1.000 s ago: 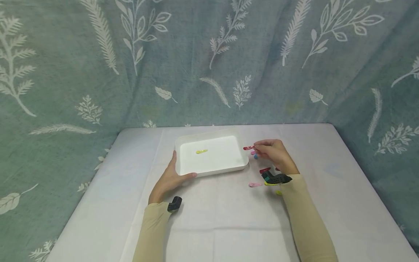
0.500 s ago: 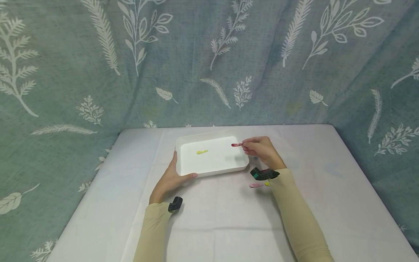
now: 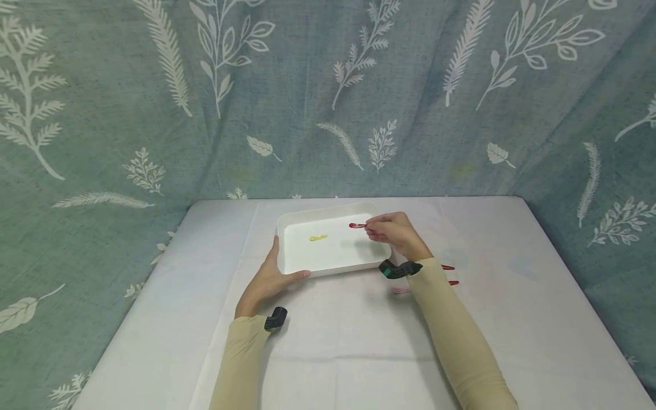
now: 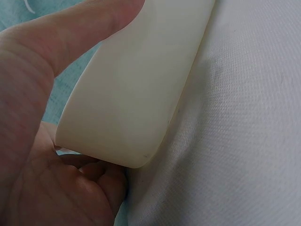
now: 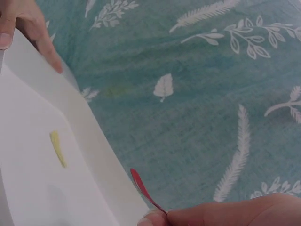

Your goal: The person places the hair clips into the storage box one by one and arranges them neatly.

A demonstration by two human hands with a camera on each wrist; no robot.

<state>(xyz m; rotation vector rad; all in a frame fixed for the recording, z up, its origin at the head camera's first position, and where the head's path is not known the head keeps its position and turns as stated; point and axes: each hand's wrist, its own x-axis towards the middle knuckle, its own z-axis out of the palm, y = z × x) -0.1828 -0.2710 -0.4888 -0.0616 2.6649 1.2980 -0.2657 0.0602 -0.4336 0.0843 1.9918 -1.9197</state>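
Observation:
A white rectangular tray [image 3: 333,256] lies on the cloth, with a yellow snap hair clip [image 3: 318,237] on its floor. My left hand [image 3: 267,278] grips the tray's near left corner; in the left wrist view the thumb [image 4: 94,28] lies along the outer wall and the fingers are by the corner. Over the right part of the tray, my right hand [image 3: 397,232] pinches a red snap hair clip [image 3: 357,225] by one end. In the right wrist view the red clip's rounded end [image 5: 136,178] points away from thumb and finger.
Right of the tray, a pink clip [image 3: 401,290] and two red clips, one farther [image 3: 448,267] and one nearer [image 3: 454,282], show around the right sleeve, which partly hides them. White cloth [image 3: 328,341] covers the table, and a leaf-patterned curtain [image 3: 287,114] hangs behind it.
My right hand has carried the red hair clip leftward, from beside the tray's right edge to above its inside. The left hand keeps its grip on the tray.

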